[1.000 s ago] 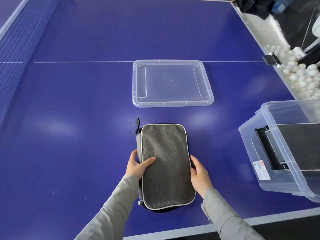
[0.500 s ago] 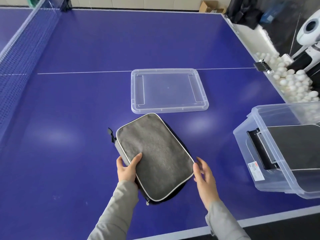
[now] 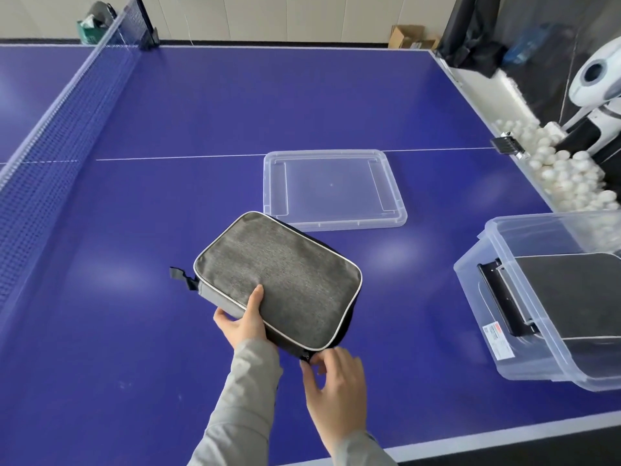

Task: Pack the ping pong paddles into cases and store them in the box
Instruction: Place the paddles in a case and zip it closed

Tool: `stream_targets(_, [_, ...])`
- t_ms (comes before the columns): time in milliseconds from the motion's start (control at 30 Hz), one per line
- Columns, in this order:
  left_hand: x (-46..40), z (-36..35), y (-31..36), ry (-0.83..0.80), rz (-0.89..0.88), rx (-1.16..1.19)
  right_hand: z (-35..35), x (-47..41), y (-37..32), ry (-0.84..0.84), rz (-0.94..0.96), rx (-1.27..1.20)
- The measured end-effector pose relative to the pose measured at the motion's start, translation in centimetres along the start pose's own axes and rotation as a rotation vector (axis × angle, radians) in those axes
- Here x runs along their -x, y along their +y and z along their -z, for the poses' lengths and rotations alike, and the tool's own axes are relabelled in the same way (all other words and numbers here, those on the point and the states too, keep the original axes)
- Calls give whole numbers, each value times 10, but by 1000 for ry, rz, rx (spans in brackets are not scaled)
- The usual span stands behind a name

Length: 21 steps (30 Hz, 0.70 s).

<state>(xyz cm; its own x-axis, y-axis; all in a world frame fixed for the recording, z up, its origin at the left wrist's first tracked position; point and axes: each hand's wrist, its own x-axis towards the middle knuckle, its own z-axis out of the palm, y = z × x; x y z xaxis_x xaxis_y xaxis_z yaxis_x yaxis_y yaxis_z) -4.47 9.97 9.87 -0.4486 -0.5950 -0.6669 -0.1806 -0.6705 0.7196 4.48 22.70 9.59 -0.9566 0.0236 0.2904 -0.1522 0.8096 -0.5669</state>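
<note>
A grey fabric paddle case (image 3: 282, 280) with a pale piped edge lies tilted on the blue table, one side raised off the surface. My left hand (image 3: 243, 322) grips its near left edge, thumb on top and fingers underneath. My right hand (image 3: 336, 388) is at the case's near corner, its fingertips pinching the small zipper pull (image 3: 305, 357). The clear plastic box (image 3: 504, 358) stands at the right, tipped toward me, with another dark grey case (image 3: 578, 297) lying inside it.
The box's clear lid (image 3: 332, 190) lies upside down just beyond the case. The net (image 3: 50, 136) runs along the left. A trough of white balls (image 3: 564, 176) and a white ball machine (image 3: 598, 79) sit off the right edge. The table's near edge (image 3: 470, 442) is close.
My left hand has turned the case further clockwise and lifted its side. My right hand left the case's right edge and moved to the near corner at the zipper pull.
</note>
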Motion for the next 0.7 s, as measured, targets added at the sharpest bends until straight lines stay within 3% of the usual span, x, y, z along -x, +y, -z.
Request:
stream_targets(433, [6, 8, 18, 2, -45, -12, 21, -2, 2, 37, 181, 42])
stream_targets(700, [9, 17, 31, -39, -54, -54, 45, -28, 25, 43, -29, -14])
